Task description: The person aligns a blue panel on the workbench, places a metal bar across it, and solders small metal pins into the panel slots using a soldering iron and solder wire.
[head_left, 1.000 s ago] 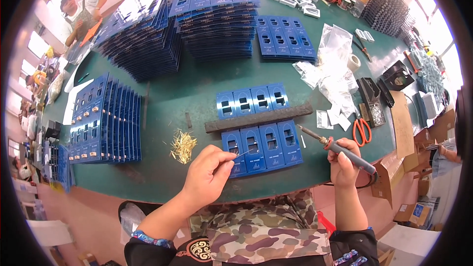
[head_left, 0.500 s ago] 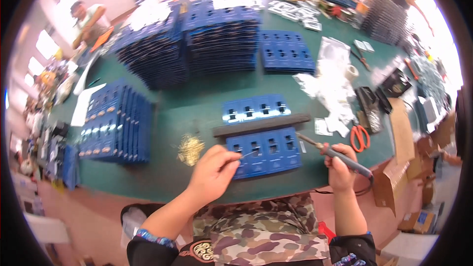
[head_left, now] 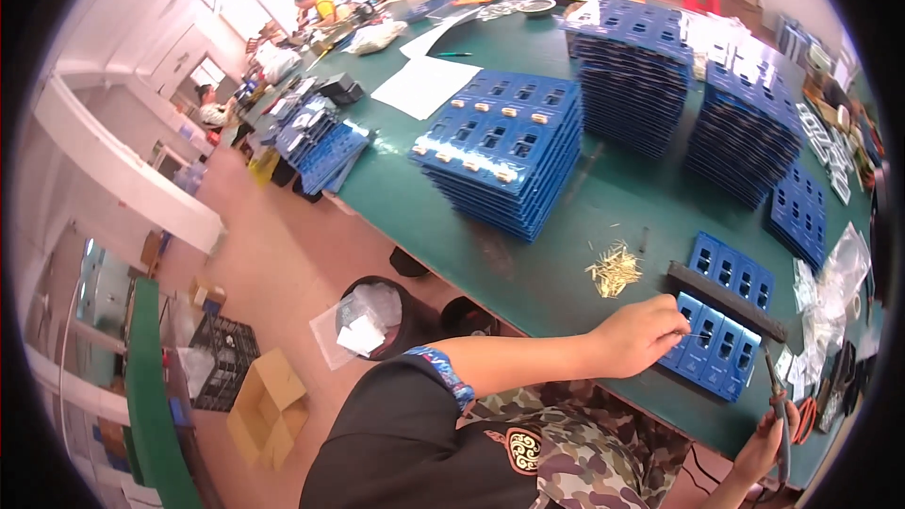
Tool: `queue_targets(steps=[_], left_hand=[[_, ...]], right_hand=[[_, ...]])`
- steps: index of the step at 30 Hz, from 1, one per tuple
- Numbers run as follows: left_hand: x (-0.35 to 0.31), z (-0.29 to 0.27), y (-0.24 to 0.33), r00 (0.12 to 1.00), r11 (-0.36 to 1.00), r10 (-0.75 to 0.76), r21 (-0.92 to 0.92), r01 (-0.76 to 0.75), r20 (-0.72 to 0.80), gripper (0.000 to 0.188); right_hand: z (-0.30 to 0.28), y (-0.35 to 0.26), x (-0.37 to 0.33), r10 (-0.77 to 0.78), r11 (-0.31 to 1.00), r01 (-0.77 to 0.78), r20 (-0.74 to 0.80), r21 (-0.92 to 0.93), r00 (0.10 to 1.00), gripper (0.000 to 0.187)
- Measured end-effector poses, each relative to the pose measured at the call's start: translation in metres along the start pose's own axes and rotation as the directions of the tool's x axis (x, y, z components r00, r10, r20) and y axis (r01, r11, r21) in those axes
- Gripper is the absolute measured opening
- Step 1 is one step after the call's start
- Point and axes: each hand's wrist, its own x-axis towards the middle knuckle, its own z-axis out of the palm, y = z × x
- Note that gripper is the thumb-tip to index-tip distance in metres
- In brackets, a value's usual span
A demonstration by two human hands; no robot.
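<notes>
My left hand [head_left: 639,335] is closed in a pinch above the left end of a blue circuit board panel [head_left: 718,379]. From its fingertips a thin silvery wire [head_left: 699,335] reaches over the panel. My right hand [head_left: 757,445] is wrapped round the handle of a soldering iron [head_left: 783,448], whose tip points up and away beside the panel's right end. The panel lies against a dark bar [head_left: 726,302], with more blue board [head_left: 731,266] showing beyond it. A loose heap of thin gold-coloured pins [head_left: 615,270] lies past my left hand.
Tall stacks of blue panels [head_left: 514,155] [head_left: 632,85] [head_left: 745,137] stand further back. Orange-handled scissors [head_left: 806,421] and clear plastic bags [head_left: 839,273] lie at the right. A bin [head_left: 385,320] and an open carton [head_left: 269,405] stand on the floor at left. Other people work in the background.
The view has swung to the left, so the table now sits further right and the floor at left shows. Both hands keep their holds; the left still reaches over the panel.
</notes>
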Motion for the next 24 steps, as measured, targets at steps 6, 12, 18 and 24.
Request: queue_targets(steps=[6, 12, 18, 24], left_hand=[[0.000, -0.003, -0.002, 1.000, 0.999, 0.023, 0.039, -0.024, 0.004, 0.013], [0.005, -0.004, -0.002, 0.999, 0.998, 0.053, 0.047, -0.053, -0.008, 0.013], [0.004, 0.003, -0.009, 0.991, 0.994, 0.105, 0.038, -0.103, -0.078, 0.010], [0.003, 0.001, -0.004, 0.995, 0.997, 0.077, 0.027, -0.075, -0.057, 0.009]], right_hand=[[-0.006, 0.006, 0.008, -0.021, 1.000, 0.021, 0.021, -0.009, 1.000, 0.039], [0.050, -0.033, 0.005, -0.171, 0.982, 0.170, -0.009, -0.078, 0.985, 0.015], [0.016, -0.009, 0.013, -0.521, 0.554, 0.519, 0.216, -0.650, 0.826, 0.013], [0.027, -0.021, 0.013, -0.523, 0.577, 0.543, 0.234, -0.610, 0.819, 0.010]])
